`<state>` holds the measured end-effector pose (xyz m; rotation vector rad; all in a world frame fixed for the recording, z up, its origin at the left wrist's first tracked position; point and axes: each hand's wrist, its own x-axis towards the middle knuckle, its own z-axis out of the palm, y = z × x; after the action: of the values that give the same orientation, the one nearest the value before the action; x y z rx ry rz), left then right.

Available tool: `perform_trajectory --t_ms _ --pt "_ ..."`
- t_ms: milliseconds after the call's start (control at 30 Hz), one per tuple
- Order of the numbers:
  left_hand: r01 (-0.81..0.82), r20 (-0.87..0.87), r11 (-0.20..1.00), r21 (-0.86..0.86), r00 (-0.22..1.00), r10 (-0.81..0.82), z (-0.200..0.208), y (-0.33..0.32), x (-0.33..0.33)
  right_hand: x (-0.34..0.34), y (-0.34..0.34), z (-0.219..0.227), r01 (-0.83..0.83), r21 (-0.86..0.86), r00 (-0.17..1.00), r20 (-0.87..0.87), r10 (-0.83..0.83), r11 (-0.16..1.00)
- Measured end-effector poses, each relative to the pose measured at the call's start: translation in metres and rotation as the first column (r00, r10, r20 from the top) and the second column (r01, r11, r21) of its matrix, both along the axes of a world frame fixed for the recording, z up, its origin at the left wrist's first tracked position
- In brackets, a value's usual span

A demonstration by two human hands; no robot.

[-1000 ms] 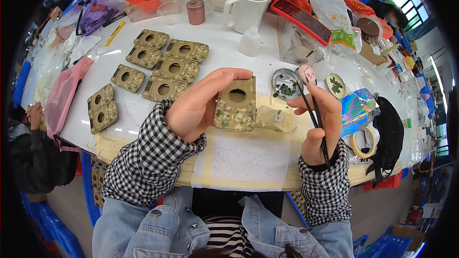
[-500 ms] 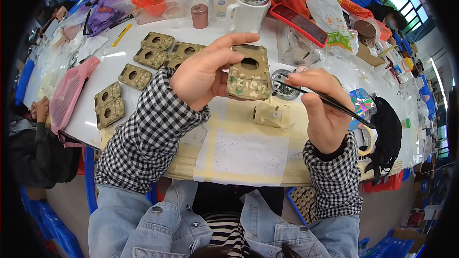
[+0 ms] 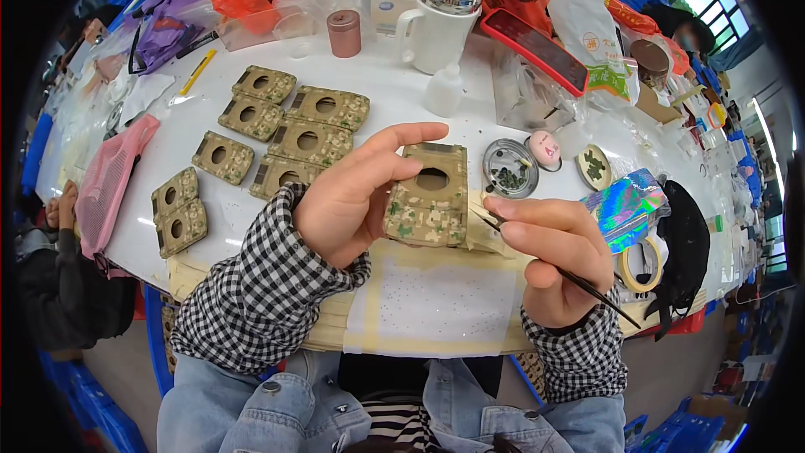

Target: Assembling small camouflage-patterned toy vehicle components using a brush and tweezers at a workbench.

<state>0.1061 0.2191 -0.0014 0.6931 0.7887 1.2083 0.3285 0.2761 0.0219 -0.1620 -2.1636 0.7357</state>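
My left hand [image 3: 340,205] grips a camouflage-patterned casing [image 3: 426,214] with a round hole, thumb and fingers closed around its left side. Held above the bench, the casing tilts toward me. Black tweezers [image 3: 587,287] are pinched in my right hand [image 3: 566,243], their tips just right of the casing. Whether the tips carry anything is too small to tell. Behind them stands a round clear dish [image 3: 532,188] containing small dark pieces. Partly hidden below the tips is a cream-coloured block [image 3: 488,239]. A white sheet with tiny dark dots [image 3: 428,298] lies under my hands.
Several similar camouflage casings [image 3: 308,139] lie at the left. Farther back are a white mug [image 3: 438,33], a pink canister [image 3: 344,33], a squeeze bottle [image 3: 444,91] and a red-cased phone [image 3: 534,50]. A shallow dish of green pieces [image 3: 594,167] and a tape roll [image 3: 641,266] sit at right.
Both hands have come lower, toward me, with the casing and tweezers. The tweezer tips have left the edge of the clear dish and are now beside the casing. The whole view has shifted slightly.
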Motion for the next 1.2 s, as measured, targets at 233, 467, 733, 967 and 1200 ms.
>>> perform_trajectory --t_ms 233,467,733,967,1200 --pt "0.001 -0.114 1.000 -0.024 0.993 -0.004 0.0028 -0.0002 0.0036 -0.0013 -0.0026 -0.0003 -0.017 -0.026 1.000 0.023 0.018 0.999" --pt "0.009 -0.083 1.000 -0.030 0.997 -0.011 -0.0017 -0.0012 0.0052 -0.0010 -0.0012 -0.0057 -0.052 -0.103 0.998 0.039 0.056 0.993" --pt "0.003 -0.098 1.000 -0.014 0.995 -0.004 -0.0009 -0.0012 0.0069 -0.0007 -0.0050 -0.0052 -0.046 -0.121 0.999 0.023 0.049 0.992" --pt "0.006 -0.087 1.000 -0.026 0.996 -0.008 -0.0021 -0.0007 0.0063 -0.0008 -0.0046 -0.0050 -0.035 -0.115 0.998 0.046 0.041 0.993" --pt "0.011 -0.041 1.000 -0.021 0.999 -0.012 -0.0011 -0.0005 0.0070 -0.0010 -0.0040 -0.0050 -0.047 -0.107 0.998 0.032 0.051 0.993"
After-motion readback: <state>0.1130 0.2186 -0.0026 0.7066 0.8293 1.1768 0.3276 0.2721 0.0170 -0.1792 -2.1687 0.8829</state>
